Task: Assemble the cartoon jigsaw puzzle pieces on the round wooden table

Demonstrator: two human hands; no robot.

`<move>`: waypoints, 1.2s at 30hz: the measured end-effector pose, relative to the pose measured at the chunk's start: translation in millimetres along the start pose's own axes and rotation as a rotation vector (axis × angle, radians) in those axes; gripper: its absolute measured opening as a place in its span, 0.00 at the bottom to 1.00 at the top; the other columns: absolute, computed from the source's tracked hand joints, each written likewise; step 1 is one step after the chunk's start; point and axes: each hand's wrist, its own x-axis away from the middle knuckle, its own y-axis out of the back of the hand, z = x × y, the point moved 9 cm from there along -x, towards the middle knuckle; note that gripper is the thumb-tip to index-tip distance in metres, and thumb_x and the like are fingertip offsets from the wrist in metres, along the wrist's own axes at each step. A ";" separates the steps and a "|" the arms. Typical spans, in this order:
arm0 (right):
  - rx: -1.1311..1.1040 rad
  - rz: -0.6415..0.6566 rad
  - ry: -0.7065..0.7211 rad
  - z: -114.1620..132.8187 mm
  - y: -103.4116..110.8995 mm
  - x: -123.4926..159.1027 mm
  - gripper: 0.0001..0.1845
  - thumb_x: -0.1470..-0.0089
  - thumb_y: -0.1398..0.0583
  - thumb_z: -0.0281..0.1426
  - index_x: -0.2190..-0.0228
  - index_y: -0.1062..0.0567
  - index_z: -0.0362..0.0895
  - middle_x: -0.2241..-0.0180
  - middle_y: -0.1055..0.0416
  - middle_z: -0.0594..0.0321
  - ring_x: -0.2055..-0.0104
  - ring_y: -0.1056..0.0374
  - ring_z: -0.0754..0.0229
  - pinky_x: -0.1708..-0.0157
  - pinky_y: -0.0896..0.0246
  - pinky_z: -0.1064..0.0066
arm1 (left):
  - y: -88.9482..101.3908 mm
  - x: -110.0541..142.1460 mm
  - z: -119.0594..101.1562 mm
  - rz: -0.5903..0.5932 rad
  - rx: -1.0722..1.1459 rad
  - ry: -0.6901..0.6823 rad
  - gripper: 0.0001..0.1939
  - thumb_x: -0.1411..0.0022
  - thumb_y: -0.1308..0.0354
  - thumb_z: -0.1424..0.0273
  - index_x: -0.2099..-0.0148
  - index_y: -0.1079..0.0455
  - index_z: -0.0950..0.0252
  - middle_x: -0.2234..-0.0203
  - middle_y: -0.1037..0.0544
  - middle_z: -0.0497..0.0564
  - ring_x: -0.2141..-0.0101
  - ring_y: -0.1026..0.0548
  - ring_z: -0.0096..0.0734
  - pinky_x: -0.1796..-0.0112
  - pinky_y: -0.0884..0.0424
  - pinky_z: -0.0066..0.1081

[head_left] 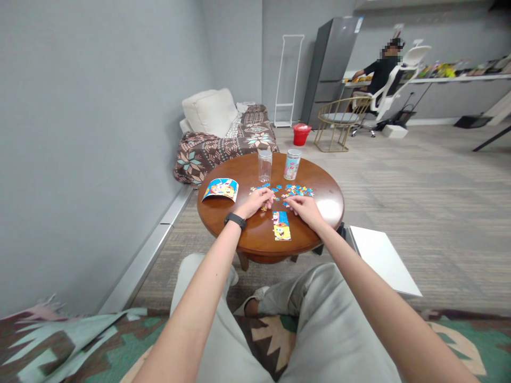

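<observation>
On the round wooden table (247,234) lies a partly assembled jigsaw puzzle (281,226) showing a yellow and a pink cartoon figure on blue. Just beyond its upper left, my left hand (260,201) is closed, with fingertips together over loose pieces; anything in them is too small to make out. My right hand (304,207) hovers at the puzzle's upper right, thumb and fingers pinched beside the pile of loose puzzle pieces (297,190). What that pinch holds is hidden. To the left stands a curled picture sheet (221,189) with a matching cartoon print.
A clear jar (265,166) and a printed can (293,165) stand at the table's far side. Beyond are a covered couch (255,127), a red bucket (301,135) and a gold-framed chair (339,125). A person (381,72) sits at the back counter. A white panel (381,258) is at right.
</observation>
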 end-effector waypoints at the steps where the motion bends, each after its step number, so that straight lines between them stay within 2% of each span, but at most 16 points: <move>1: -0.008 0.004 0.007 0.7 -0.4 0.0 0.23 0.52 0.36 0.50 0.68 0.18 0.42 0.77 0.25 0.62 0.79 0.38 0.63 0.77 0.42 0.69 | 0.1 0.5 -0.8 -0.002 -0.019 -0.005 0.22 0.47 0.32 0.53 0.69 0.33 0.66 0.79 0.27 0.45 0.79 0.31 0.20 0.76 0.38 0.23; 5: -0.032 0.010 0.050 4.0 -0.7 -0.1 0.23 0.54 0.35 0.49 0.64 0.17 0.44 0.70 0.22 0.59 0.74 0.34 0.60 0.76 0.40 0.69 | 1.2 2.2 -2.5 -0.012 -0.080 -0.017 0.21 0.53 0.28 0.58 0.66 0.29 0.68 0.76 0.24 0.47 0.74 0.27 0.24 0.69 0.34 0.26; 8: -0.015 0.032 0.015 1.3 -2.7 0.1 0.21 0.52 0.36 0.49 0.69 0.19 0.43 0.75 0.24 0.60 0.77 0.35 0.61 0.76 0.40 0.69 | 2.1 2.6 -3.4 -0.018 -0.098 -0.028 0.20 0.57 0.26 0.60 0.68 0.27 0.69 0.75 0.22 0.49 0.72 0.27 0.25 0.66 0.33 0.28; 10: 0.002 0.035 0.004 1.0 -3.0 0.3 0.20 0.52 0.37 0.48 0.71 0.19 0.43 0.77 0.25 0.61 0.78 0.36 0.61 0.75 0.39 0.68 | 1.9 2.8 -3.1 -0.013 -0.110 -0.021 0.19 0.58 0.26 0.60 0.70 0.26 0.69 0.75 0.23 0.49 0.73 0.28 0.25 0.68 0.34 0.27; 13: 0.014 0.011 0.061 7.1 -0.8 0.5 0.18 0.53 0.36 0.46 0.70 0.19 0.44 0.72 0.23 0.60 0.75 0.34 0.60 0.72 0.38 0.67 | 0.9 3.1 -2.2 -0.006 -0.102 0.005 0.20 0.54 0.28 0.57 0.72 0.27 0.69 0.79 0.25 0.48 0.77 0.31 0.22 0.72 0.37 0.26; 15: 0.001 0.021 0.090 9.6 -1.8 0.6 0.17 0.55 0.35 0.45 0.69 0.19 0.45 0.70 0.22 0.59 0.73 0.33 0.60 0.71 0.37 0.67 | 0.9 3.1 -4.0 -0.014 -0.078 -0.007 0.20 0.54 0.28 0.56 0.71 0.27 0.69 0.79 0.25 0.47 0.77 0.31 0.22 0.72 0.36 0.26; 18: -0.027 0.042 0.040 3.9 -4.4 -0.2 0.16 0.53 0.36 0.45 0.71 0.23 0.45 0.77 0.26 0.63 0.79 0.37 0.62 0.76 0.41 0.69 | 0.1 2.4 -5.4 -0.012 -0.052 -0.024 0.21 0.56 0.26 0.58 0.68 0.27 0.68 0.78 0.24 0.47 0.74 0.28 0.23 0.67 0.32 0.27; 21: -0.065 0.009 -0.016 -2.6 -2.8 -1.2 0.16 0.51 0.37 0.46 0.70 0.28 0.46 0.84 0.33 0.70 0.83 0.41 0.64 0.80 0.45 0.71 | 0.8 1.2 -1.8 -0.018 -0.062 0.001 0.22 0.53 0.28 0.54 0.68 0.27 0.68 0.79 0.25 0.46 0.77 0.29 0.23 0.70 0.33 0.27; 23: -0.112 0.002 -0.016 -3.0 -2.9 -1.6 0.17 0.52 0.36 0.46 0.68 0.31 0.47 0.82 0.31 0.70 0.82 0.37 0.64 0.79 0.42 0.72 | 1.1 0.7 -0.9 -0.020 -0.073 0.002 0.22 0.51 0.30 0.53 0.68 0.26 0.68 0.79 0.26 0.47 0.77 0.29 0.23 0.71 0.33 0.27; 25: -0.140 0.031 -0.007 -2.2 -5.9 -1.8 0.18 0.54 0.35 0.45 0.68 0.32 0.47 0.77 0.26 0.67 0.78 0.32 0.63 0.76 0.38 0.71 | 0.6 0.5 -2.1 -0.011 -0.077 -0.016 0.22 0.54 0.28 0.54 0.68 0.26 0.68 0.77 0.24 0.48 0.74 0.28 0.24 0.68 0.32 0.28; 28: -0.100 0.061 0.002 -2.9 -8.1 -2.6 0.16 0.56 0.34 0.43 0.71 0.31 0.46 0.75 0.25 0.64 0.75 0.29 0.61 0.74 0.36 0.70 | -0.1 0.6 -3.5 0.004 -0.081 -0.037 0.21 0.56 0.26 0.56 0.70 0.25 0.69 0.73 0.22 0.50 0.71 0.26 0.26 0.65 0.30 0.29; 32: -0.046 0.019 -0.001 -6.9 -2.7 -5.2 0.14 0.58 0.35 0.41 0.73 0.31 0.47 0.77 0.27 0.65 0.76 0.32 0.61 0.75 0.38 0.70 | 1.5 -0.3 -0.1 0.010 -0.056 -0.007 0.21 0.50 0.29 0.54 0.67 0.23 0.69 0.73 0.21 0.52 0.71 0.25 0.26 0.64 0.29 0.29; 36: -0.056 -0.012 0.035 -3.6 0.6 -5.9 0.14 0.61 0.33 0.38 0.72 0.28 0.46 0.74 0.26 0.64 0.73 0.30 0.60 0.71 0.34 0.68 | 2.5 -1.1 2.3 0.013 0.033 0.027 0.17 0.44 0.31 0.60 0.61 0.22 0.70 0.65 0.19 0.56 0.70 0.24 0.25 0.66 0.29 0.26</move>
